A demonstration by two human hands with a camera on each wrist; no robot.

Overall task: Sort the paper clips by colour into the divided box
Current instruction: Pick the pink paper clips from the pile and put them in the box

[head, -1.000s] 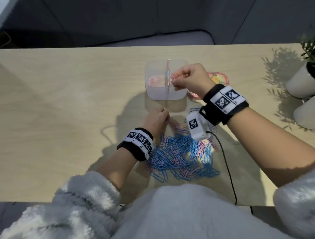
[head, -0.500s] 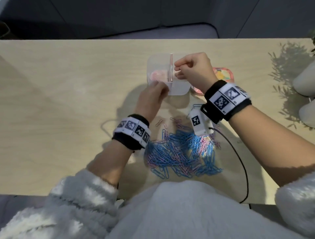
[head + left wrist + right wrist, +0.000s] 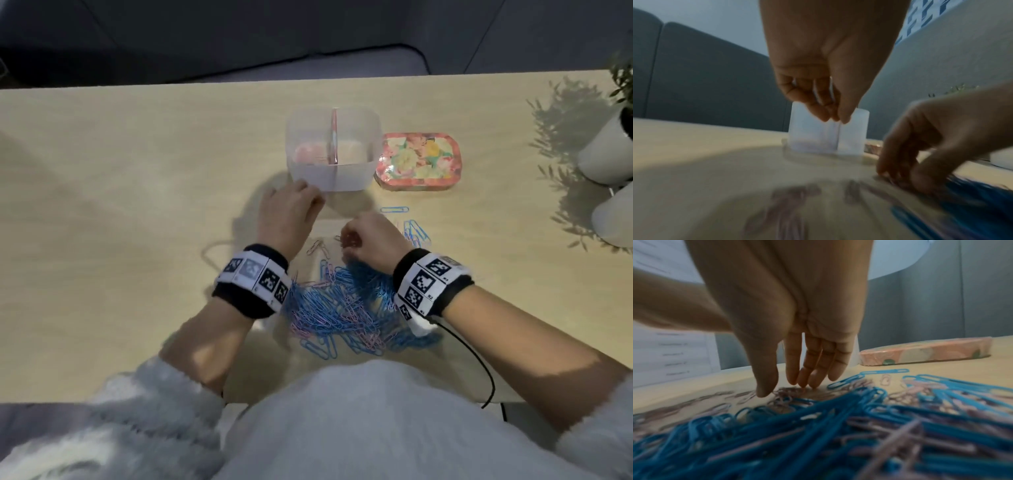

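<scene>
The paper clips (image 3: 346, 308) (blue and pink, mixed) lie heaped on the worktop (image 3: 120, 205) nearest the person. The right hand (image 3: 371, 241), fingers loosely extended, touches pink clips at the heap's far edge. The left hand (image 3: 287, 214) hangs just before the divided box (image 3: 334, 147), fingertips bunched; whether they hold anything cannot be told. Pink clips lie in its left compartment.

Floral tin (image 3: 418, 161) on wooden table (image 3: 120, 205), white plant pots (image 3: 608, 150) at right edge, black cable (image 3: 479, 363)
</scene>
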